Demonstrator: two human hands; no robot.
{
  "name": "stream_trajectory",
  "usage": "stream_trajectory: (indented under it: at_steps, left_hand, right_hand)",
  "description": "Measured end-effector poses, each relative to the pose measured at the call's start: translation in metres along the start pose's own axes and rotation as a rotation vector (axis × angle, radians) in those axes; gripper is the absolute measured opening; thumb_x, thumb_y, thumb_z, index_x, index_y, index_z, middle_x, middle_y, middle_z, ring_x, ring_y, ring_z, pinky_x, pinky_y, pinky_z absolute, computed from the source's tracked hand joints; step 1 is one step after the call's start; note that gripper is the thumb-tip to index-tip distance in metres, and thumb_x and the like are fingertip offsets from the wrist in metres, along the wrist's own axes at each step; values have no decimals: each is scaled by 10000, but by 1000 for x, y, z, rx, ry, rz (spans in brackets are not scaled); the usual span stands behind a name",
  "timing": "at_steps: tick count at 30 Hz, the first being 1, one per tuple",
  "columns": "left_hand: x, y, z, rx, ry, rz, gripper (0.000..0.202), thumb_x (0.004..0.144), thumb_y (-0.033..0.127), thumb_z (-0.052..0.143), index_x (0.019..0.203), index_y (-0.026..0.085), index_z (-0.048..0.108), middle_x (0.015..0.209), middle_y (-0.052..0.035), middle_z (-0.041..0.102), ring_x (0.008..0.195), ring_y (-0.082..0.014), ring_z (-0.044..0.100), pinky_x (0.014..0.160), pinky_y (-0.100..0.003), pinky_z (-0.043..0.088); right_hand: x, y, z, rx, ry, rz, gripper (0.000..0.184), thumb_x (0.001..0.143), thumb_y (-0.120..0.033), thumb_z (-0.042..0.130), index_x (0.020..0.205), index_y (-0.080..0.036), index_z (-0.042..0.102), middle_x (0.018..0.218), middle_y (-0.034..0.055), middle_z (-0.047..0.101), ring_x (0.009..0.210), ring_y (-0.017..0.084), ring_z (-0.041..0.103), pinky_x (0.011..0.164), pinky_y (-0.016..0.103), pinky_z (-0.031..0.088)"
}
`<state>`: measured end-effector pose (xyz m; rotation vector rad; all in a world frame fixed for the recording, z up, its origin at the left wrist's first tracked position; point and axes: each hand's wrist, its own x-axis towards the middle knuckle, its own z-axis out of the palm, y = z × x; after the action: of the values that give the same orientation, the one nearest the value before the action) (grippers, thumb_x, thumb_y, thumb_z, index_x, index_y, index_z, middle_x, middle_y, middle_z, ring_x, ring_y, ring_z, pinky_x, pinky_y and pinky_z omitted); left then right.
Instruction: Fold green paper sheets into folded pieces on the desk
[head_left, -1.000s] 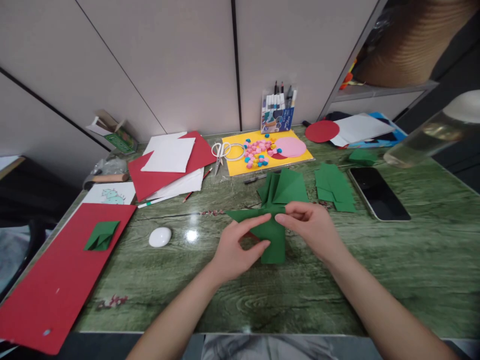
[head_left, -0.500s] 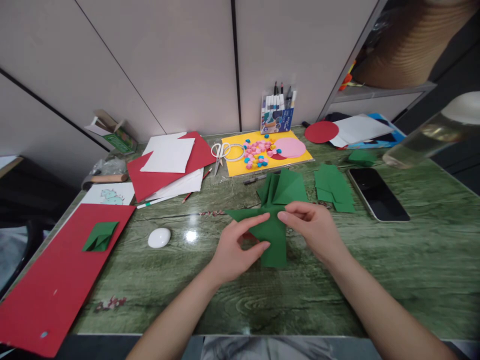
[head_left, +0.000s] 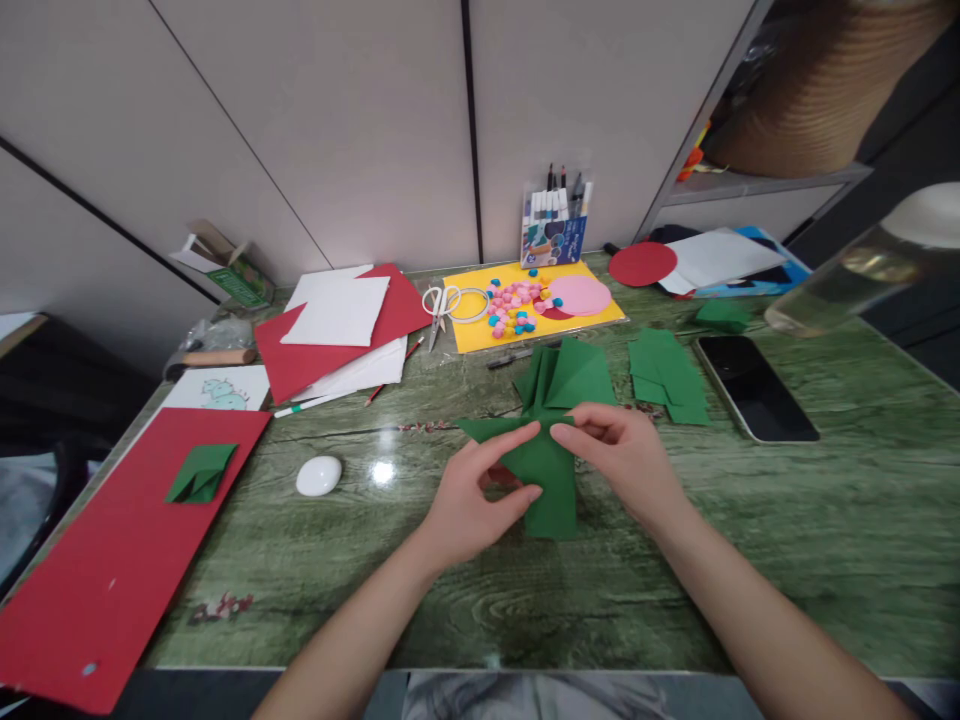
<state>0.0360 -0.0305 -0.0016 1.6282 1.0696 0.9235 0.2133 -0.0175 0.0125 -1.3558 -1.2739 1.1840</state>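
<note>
My left hand and my right hand both pinch a folded green paper piece just above the green marbled table. The fingertips of the two hands meet at the paper's upper fold. Behind it lies another folded green paper shape with fanned pleats. To its right is a small stack of green paper pieces.
A big red sheet with a small green folded piece covers the left edge. A white oval object, red and white sheets, scissors, a yellow sheet with coloured pompoms, a marker pack and a phone are around.
The green paper has shifted slightly right and down, and my fingertips have come closer together on its upper fold.
</note>
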Motion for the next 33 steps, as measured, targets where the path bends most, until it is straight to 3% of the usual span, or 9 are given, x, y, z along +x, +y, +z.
stream_trajectory:
  at_steps: [3,8,15,22,33]
  left_hand:
    - [-1,-1,1,-65,0,-13,569,695,185,659,1228,325,518,1005,-54,584,782,-151,562,660,-271,533]
    - [1,-3,2,-142,42,-27,599,672,210,684,1240,295,513,998,-64,576,802,-169,567,667,-289,533]
    - [3,-3,-4,80,111,-9,380,679,275,693,1058,278,660,905,-55,668,800,-196,568,704,-305,487]
    - [2,-6,-1,-7,117,-29,459,657,300,714,1107,274,630,1030,-60,671,858,-216,593,707,-311,508]
    - [2,-9,1,-4,153,-13,462,640,303,732,1093,282,639,1078,-54,663,904,-231,602,753,-331,515]
  right_hand:
    - [0,2,0,6,-6,-4,348,690,-415,648,535,-187,436,533,-44,340,500,94,323,452,232,247]
    - [1,3,0,26,-2,4,355,687,-429,651,538,-188,437,539,-44,350,507,98,335,465,239,254]
    - [0,1,1,-5,-65,19,340,699,-424,644,552,-182,456,521,-49,350,491,90,317,454,233,238]
    - [0,0,2,-7,-70,13,328,700,-438,635,564,-182,480,526,-41,391,502,99,355,459,231,271]
    - [-4,-4,4,-65,-32,-38,367,711,-393,623,513,-189,390,495,-51,299,469,84,279,432,226,233]
